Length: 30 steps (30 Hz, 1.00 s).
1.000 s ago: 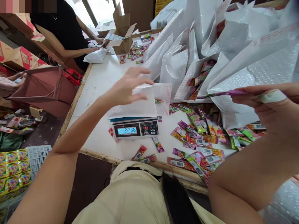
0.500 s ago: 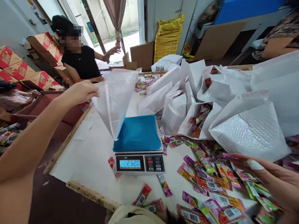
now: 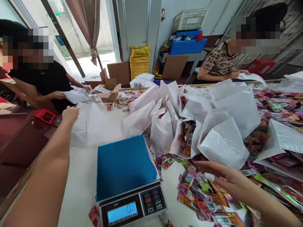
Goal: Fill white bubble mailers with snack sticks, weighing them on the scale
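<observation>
My left hand [image 3: 70, 114] reaches out to the far left of the table, fingers closed at the top edge of a white padded mailer bag [image 3: 80, 127]. The bag's right side is smeared by motion. Nearer me stands a digital scale [image 3: 132, 205] with a bare blue pan [image 3: 126, 167]; its display reads about 0.8. Over a heap of small colourful snack packets [image 3: 201, 195], my right hand [image 3: 220, 176] stretches its fingers out, with a white covering on the thumb tip. I see nothing held in it.
Several filled white mailers [image 3: 163, 126] stand open behind the scale; one mailer [image 3: 279, 142] lies at right among more packets. A cardboard box [image 3: 110, 90] sits at the back left. One co-worker [image 3: 35, 82] handles a white bag; another co-worker [image 3: 220, 63] sits across the table.
My left hand has carried the mailer from the scale pan to the table's left. The display has dropped from 2320. My view has swung right, and my right hand has shifted over the packets.
</observation>
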{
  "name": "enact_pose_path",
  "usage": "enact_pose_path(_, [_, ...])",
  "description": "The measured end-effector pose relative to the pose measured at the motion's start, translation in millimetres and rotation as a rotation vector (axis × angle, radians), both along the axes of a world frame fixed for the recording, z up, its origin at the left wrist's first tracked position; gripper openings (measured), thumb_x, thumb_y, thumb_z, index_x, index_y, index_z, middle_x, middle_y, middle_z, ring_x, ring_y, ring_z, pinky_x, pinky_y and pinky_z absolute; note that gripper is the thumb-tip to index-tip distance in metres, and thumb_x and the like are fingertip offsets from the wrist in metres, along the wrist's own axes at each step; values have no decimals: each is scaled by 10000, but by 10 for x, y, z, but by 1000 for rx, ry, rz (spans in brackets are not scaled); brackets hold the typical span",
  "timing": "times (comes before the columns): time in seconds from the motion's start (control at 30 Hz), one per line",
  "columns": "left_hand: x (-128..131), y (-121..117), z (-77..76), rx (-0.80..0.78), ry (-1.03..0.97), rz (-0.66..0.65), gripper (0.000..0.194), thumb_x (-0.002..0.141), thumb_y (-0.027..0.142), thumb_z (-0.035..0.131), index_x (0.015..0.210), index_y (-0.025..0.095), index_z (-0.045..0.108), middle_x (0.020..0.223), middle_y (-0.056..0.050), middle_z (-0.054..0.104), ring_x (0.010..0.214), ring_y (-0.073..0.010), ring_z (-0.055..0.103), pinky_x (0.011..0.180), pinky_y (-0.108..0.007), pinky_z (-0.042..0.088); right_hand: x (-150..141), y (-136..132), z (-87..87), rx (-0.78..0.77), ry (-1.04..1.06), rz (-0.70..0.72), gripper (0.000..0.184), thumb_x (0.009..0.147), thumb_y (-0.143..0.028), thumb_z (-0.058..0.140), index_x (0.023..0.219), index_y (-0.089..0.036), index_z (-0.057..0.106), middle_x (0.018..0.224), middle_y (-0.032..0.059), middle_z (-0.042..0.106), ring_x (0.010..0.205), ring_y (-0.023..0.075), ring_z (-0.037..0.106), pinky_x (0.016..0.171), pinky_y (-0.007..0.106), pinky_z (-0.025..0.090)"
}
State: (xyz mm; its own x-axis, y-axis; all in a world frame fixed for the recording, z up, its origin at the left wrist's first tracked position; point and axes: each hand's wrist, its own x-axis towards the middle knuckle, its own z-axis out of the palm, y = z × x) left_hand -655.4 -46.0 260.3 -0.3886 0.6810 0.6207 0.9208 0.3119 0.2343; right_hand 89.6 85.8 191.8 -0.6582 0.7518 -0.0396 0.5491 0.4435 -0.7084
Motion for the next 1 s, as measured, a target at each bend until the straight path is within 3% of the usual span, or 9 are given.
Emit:
enact_pose_path(0.07, [-91,186,-117,21,-33,42,886,545,1082,202,528,217,391,515,-25,252,779,-240,440,996,-534,388,-496,96,399,-58,80,134,353,865,-478,579,1169,-523,751,1214,43,754,1117,311,727,941,457,620])
enact_pose_path(0.2, [-103,451,-245,-48,-110,90,705,677,888,558,566,204,425,605,-65,464,1072,-350,552,1094,-673,308,-1833,618,927,300,48,101,432,924,-294,538,1317,-212,696,1267,132,725,1148,312,703,1051,496,552])
enact_pose_path(0.3, [87,465,-267,-168,-129,94,404,686,545,778,739,194,584,1040,-174,699,1335,-414,485,1175,-644,269,-2648,1112,974,526,-219,-146,519,900,-148,558,1402,-18,581,1337,262,651,1319,380,578,1106,488,461])
enact_pose_path(0.4, [444,351,-272,-294,-179,85,398,647,252,796,1014,183,660,1490,-200,548,1520,-404,317,1259,-573,175,-3078,1427,913,418,-345,-206,453,892,-126,582,1327,-11,633,1276,256,682,1267,373,608,1022,424,490])
enact_pose_path(0.57, [1205,106,-444,-119,-777,4,384,584,201,864,924,214,686,1267,-138,676,1442,-379,444,1249,-466,286,-3511,1268,1169,484,-84,-38,277,869,-153,595,1083,-161,771,1133,115,747,1088,284,660,896,341,482])
enact_pose_path(0.63, [1477,54,-536,-45,-1039,-11,369,612,264,888,918,211,689,1148,-127,704,1356,-357,538,1184,-425,389,-3708,1006,1447,589,71,59,273,854,-109,565,1017,-167,775,1047,95,746,1038,258,644,896,335,463])
enact_pose_path(0.73, [1793,45,-563,-18,-1179,-21,411,755,486,818,996,185,677,1135,-166,713,1226,-329,632,1065,-407,496,-3859,561,1969,696,258,209,283,833,-53,515,967,-148,746,973,83,706,967,225,599,889,333,444])
enact_pose_path(0.9, [2151,-25,-273,90,-1779,-163,853,783,855,567,1228,127,587,1190,-267,688,1039,-369,714,795,-435,596,-3373,-53,2702,743,451,559,220,869,-75,483,974,-134,668,945,65,623,963,196,514,901,334,428])
enact_pose_path(1.0, [2290,-231,-155,154,-1989,-392,1028,739,974,378,1304,137,568,1205,-254,693,995,-357,729,680,-389,598,-2881,-393,2742,756,452,869,209,861,-41,470,884,-162,638,958,50,614,993,185,518,895,319,428])
